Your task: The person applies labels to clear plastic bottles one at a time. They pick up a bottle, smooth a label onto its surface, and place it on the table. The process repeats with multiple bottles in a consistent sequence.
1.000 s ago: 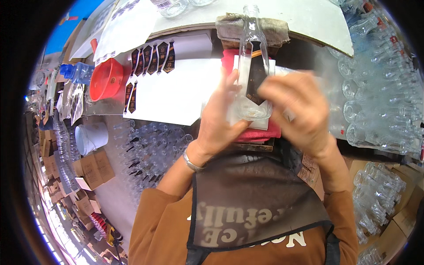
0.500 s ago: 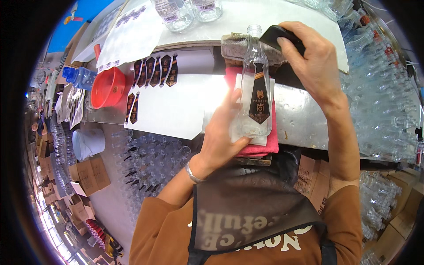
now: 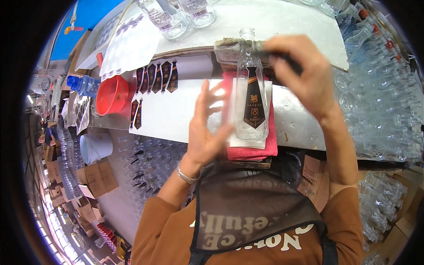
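A clear glass bottle (image 3: pixel 242 90) lies on a folded pink cloth (image 3: pixel 272 145) with white paper between, its neck resting on a rolled grey cloth (image 3: pixel 225 51). On its front is a black tie-shaped label (image 3: pixel 254 95) with gold marks. My right hand (image 3: pixel 304 75), smeared by motion, grips a flat black scraper-like tool (image 3: pixel 289 63) beside the bottle's neck. My left hand (image 3: pixel 205 121) is apart from the bottle on its left, fingers spread and holding nothing.
More tie-shaped labels (image 3: pixel 165 75) lie on a white sheet (image 3: pixel 176 117) at left, near a red bowl (image 3: pixel 112 95) and a blue-capped bottle (image 3: pixel 84 84). Labelled bottles (image 3: pixel 165 20) stand at the back. Many clear bottles (image 3: pixel 375 97) crowd the right; others (image 3: pixel 152 163) stand below left.
My left hand has let go of the bottle and drawn off to the left, its fingers opening. The bottle now lies flatter on the cloth. My right hand has shifted slightly downward with the black tool.
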{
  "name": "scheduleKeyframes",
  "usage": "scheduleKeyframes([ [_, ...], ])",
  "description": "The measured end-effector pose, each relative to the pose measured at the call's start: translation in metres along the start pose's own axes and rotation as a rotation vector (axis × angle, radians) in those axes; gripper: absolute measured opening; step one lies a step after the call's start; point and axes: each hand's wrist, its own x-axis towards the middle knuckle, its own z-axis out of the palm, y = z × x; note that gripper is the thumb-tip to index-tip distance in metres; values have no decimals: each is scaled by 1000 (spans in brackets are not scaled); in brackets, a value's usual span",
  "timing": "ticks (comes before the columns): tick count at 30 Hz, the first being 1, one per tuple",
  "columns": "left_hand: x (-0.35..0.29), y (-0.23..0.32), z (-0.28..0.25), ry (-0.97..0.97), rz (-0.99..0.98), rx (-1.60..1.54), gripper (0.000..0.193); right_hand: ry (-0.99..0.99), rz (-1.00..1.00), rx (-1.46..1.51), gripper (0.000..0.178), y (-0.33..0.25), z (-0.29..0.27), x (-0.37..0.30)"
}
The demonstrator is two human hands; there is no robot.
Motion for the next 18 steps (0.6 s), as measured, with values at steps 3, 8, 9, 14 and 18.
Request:
scheduleKeyframes([
  [3,20,3,-5,72,-204,-98,76,-249,-108,181,30,-20,-4,-37],
  [8,74,15,14,1,-493,-132,71,-211,409,406,27,-39,-22,-46],
  [9,83,18,26,64,-477,-108,70,-204,554,413,25,-40,-26,-44],
  [14,98,0,31,-2,-417,127,71,-75,785,617,27,-22,-21,-63],
  [18,100,-4,31,5,-411,157,69,-121,864,780,33,-1,-5,-62],
])
